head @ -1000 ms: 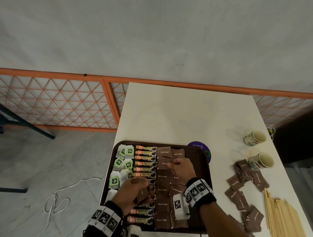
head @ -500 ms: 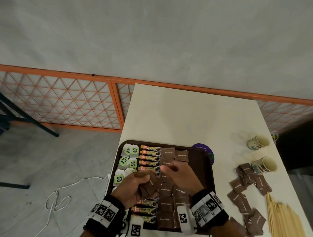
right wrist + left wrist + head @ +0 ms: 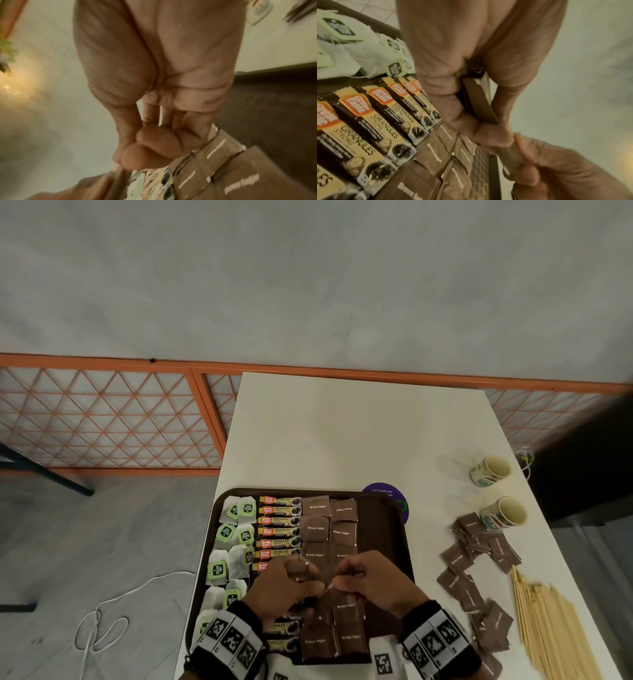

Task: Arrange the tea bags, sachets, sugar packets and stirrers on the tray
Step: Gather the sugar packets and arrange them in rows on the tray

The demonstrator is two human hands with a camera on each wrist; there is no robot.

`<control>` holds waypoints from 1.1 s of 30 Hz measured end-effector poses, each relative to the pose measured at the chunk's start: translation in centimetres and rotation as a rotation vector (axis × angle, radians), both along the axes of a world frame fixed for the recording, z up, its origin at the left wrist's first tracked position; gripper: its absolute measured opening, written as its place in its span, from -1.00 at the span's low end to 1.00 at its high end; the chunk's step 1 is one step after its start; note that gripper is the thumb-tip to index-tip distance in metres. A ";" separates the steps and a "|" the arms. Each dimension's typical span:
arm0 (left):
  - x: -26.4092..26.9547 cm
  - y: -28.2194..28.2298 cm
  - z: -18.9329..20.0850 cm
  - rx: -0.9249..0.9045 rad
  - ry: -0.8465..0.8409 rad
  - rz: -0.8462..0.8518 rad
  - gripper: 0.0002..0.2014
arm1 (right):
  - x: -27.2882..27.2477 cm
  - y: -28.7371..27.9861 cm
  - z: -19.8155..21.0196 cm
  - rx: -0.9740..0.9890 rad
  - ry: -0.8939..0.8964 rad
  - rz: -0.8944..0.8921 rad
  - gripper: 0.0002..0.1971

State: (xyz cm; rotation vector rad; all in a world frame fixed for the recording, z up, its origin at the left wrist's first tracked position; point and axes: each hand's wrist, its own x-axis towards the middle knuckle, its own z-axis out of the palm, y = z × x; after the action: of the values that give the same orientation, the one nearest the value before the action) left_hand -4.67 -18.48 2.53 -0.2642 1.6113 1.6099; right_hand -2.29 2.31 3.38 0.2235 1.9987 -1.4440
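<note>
A dark brown tray [image 3: 385, 529] holds a column of tea bags [image 3: 236, 510], a column of coffee sachets [image 3: 279, 520] and two columns of brown sugar packets [image 3: 317, 527]. Above its middle, my left hand [image 3: 301, 575] grips a small stack of brown sugar packets [image 3: 477, 102]. My right hand [image 3: 339, 580] meets it and pinches one packet [image 3: 508, 155] between thumb and fingers at the stack's end. Loose sugar packets [image 3: 476, 542] and wooden stirrers [image 3: 555, 625] lie on the table right of the tray.
Two paper cups [image 3: 493, 470] [image 3: 503, 513] stand at the table's right edge. A purple disc [image 3: 383, 491] peeks from under the tray's far right corner. The white table [image 3: 359, 433] stretches beyond the tray. A white cable [image 3: 102, 618] lies on the floor.
My right hand left the sugar rows on the tray and came to the stack in my left hand, where it now pinches a packet. Both hands drew a little nearer to me.
</note>
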 end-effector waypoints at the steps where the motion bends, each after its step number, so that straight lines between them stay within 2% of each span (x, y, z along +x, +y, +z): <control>1: -0.1 0.0 0.0 0.006 -0.018 0.062 -0.80 | -0.5 0.5 -0.3 0.049 0.010 0.000 -0.95; 3: -0.4 -0.2 0.1 0.039 -0.054 0.183 -0.88 | -2.0 1.4 -1.2 0.168 0.048 -0.112 -0.94; 5: -0.6 -0.7 0.1 0.095 -0.099 0.253 -0.96 | -3.6 2.2 -2.5 0.246 0.065 -0.314 -0.92; 7: -0.8 -1.5 0.3 0.173 -0.184 0.316 -0.89 | -5.2 2.7 -4.1 0.306 0.061 -0.411 -0.91; 12: -1.1 -2.9 0.8 0.365 -0.354 0.450 -0.75 | -6.6 2.4 -7.5 0.441 0.001 -0.463 -0.90; 16: -1.4 -3.3 1.4 0.497 -0.442 0.468 -0.63 | -5.9 1.3 -5.9 0.583 0.106 -0.463 -0.80; 19: -1.5 -3.3 1.3 0.461 -0.388 0.385 -0.64 | -5.0 -0.2 -2.8 0.446 0.241 -0.382 -0.83; 21: -1.3 -3.1 1.0 0.374 -0.329 0.295 -0.69 | -4.2 -1.4 -0.7 0.326 0.304 -0.183 -0.83; 23: -1.0 -2.7 0.7 0.286 -0.250 0.264 -0.73 | -3.2 -2.7 0.6 0.252 0.287 0.036 -0.72; 24: -0.9 -2.5 0.6 0.255 -0.219 0.275 -0.76 | -2.5 -3.3 0.9 0.235 0.253 0.089 -0.67; 26: -0.3 -1.9 0.3 0.195 -0.189 0.326 -0.80 | -1.0 -4.0 0.4 0.186 0.201 0.052 -0.69; 30: 1.7 -1.0 -0.6 0.084 -0.217 0.341 -0.80 | 1.4 -4.3 -1.3 0.048 0.117 -0.258 -0.93; 33: 2.7 -0.8 -1.5 0.103 -0.283 0.399 -0.78 | 2.5 -4.8 -2.0 -0.030 0.028 -0.378 -0.97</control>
State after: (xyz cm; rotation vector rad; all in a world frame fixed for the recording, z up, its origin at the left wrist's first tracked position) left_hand -1.98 -19.33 1.08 -0.7623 1.3085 1.8469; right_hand 0.19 -2.49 1.37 0.5968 2.0299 -1.7123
